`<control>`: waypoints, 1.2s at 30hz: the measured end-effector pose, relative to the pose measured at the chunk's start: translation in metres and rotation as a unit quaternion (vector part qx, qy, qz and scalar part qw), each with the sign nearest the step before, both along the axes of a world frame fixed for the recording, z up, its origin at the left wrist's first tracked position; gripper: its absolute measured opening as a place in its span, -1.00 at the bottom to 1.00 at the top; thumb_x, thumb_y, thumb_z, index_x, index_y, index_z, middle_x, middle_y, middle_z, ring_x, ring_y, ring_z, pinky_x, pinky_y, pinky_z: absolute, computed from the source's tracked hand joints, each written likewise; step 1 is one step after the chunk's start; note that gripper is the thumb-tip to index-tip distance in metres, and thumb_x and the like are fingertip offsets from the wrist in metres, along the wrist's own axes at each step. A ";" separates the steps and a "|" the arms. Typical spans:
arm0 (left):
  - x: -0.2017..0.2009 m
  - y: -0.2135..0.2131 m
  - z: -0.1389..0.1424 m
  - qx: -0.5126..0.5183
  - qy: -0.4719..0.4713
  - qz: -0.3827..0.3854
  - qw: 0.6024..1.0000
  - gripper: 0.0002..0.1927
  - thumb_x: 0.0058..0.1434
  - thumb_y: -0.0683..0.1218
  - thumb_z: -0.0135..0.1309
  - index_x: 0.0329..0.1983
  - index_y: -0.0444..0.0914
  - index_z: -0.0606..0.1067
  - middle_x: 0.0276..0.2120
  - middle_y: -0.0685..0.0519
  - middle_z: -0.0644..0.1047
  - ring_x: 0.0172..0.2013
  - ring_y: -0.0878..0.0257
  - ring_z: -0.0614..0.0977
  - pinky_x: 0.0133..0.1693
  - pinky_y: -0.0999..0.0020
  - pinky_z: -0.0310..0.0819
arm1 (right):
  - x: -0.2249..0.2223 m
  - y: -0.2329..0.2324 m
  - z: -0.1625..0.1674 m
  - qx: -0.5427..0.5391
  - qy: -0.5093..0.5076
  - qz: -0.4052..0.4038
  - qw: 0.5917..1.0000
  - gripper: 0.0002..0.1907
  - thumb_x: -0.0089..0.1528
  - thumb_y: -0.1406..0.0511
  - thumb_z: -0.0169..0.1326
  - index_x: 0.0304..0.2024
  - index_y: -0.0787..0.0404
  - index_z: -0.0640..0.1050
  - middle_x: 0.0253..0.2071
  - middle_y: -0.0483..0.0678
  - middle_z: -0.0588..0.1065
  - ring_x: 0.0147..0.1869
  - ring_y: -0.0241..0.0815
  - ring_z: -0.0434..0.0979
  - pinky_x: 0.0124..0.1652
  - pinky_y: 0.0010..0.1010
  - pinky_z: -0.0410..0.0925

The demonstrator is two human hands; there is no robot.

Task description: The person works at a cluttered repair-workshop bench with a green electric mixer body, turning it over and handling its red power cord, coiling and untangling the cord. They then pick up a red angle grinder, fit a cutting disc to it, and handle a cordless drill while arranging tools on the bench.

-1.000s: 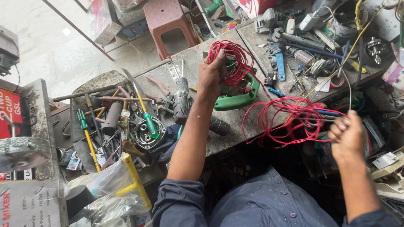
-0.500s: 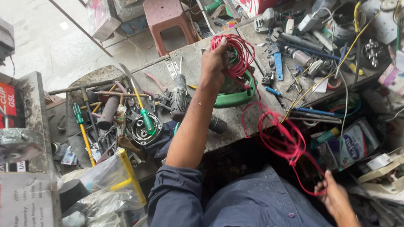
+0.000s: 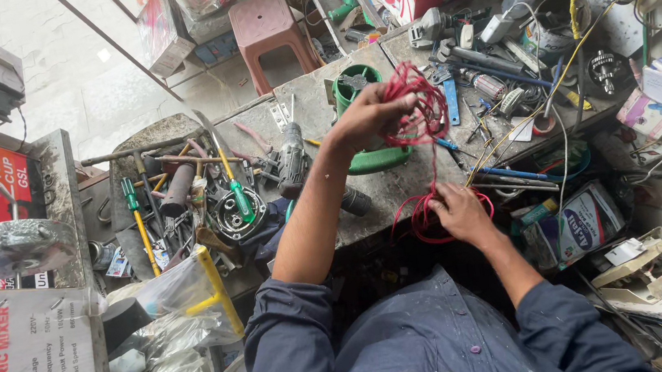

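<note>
My left hand [image 3: 366, 117] is raised over the grey workbench [image 3: 314, 102] and grips a bundle of thin red wire [image 3: 423, 101]. A strand runs down from it to a second tangle of red wire [image 3: 420, 230] at the bench's front edge. My right hand [image 3: 458, 212] closes on that lower tangle. Under the left hand lies a green round housing [image 3: 376, 160] with its ring [image 3: 353, 83] standing behind.
Screwdrivers with green and yellow handles [image 3: 240, 197], pliers and metal parts crowd the bench's left side. Blue tools, cables and small motors [image 3: 492, 83] cover the right. A pink stool [image 3: 269, 22] stands beyond the bench. Cardboard boxes [image 3: 22, 366] and plastic bags sit at my left.
My right hand swung down and out to the right, stretching the wire, then came back to the bench edge onto the lower tangle. My left hand kept the upper bundle raised.
</note>
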State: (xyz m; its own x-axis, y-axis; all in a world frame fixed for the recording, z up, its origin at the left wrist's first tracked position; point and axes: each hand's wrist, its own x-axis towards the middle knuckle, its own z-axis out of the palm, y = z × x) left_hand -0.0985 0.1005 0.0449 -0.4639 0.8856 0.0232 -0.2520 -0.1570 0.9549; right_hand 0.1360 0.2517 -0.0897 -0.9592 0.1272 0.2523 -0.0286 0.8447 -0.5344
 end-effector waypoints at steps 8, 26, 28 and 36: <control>-0.032 -0.025 -0.038 0.126 -0.167 0.206 0.956 -0.72 0.36 -0.02 0.16 -0.44 -0.15 0.39 -0.69 0.25 0.26 -0.71 0.43 0.23 -0.62 0.42 0.10 | 0.054 0.050 -0.052 -0.522 -0.076 -0.218 0.821 -0.61 0.44 0.13 -0.06 0.07 0.31 0.55 -0.25 0.03 0.60 -0.28 -0.12 0.61 -0.19 -0.15 0.48; 0.001 0.023 -0.002 -0.009 -0.041 -0.007 0.999 -0.65 0.36 0.04 0.19 -0.48 -0.15 0.38 -0.67 0.27 0.25 -0.68 0.45 0.23 -0.61 0.41 0.06 | 0.052 -0.012 0.039 -0.103 0.180 -0.101 0.973 -0.42 0.28 0.26 0.10 0.30 0.34 0.30 0.19 0.22 0.40 0.22 0.04 0.45 0.20 -0.21 0.33; 0.002 0.025 -0.005 0.018 -0.091 -0.012 0.996 -0.69 0.36 0.03 0.18 -0.45 -0.14 0.40 -0.66 0.29 0.24 -0.69 0.46 0.19 -0.63 0.44 0.00 | 0.022 -0.014 0.040 -0.233 0.109 -0.033 0.966 -0.54 0.31 0.25 0.06 0.23 0.29 0.35 0.08 0.09 0.49 0.14 -0.11 0.52 0.10 -0.28 0.36; -0.043 0.011 -0.048 0.106 -0.291 0.197 0.930 -0.74 0.40 0.02 0.02 -0.33 -0.23 0.44 -0.71 0.25 0.17 -0.74 0.40 0.13 -0.57 0.38 0.19 | 0.014 0.006 -0.019 -0.253 -0.026 -0.145 0.956 -0.67 0.45 0.09 -0.06 -0.08 0.18 0.57 -0.40 0.00 0.55 -0.29 -0.13 0.56 -0.26 -0.28 0.40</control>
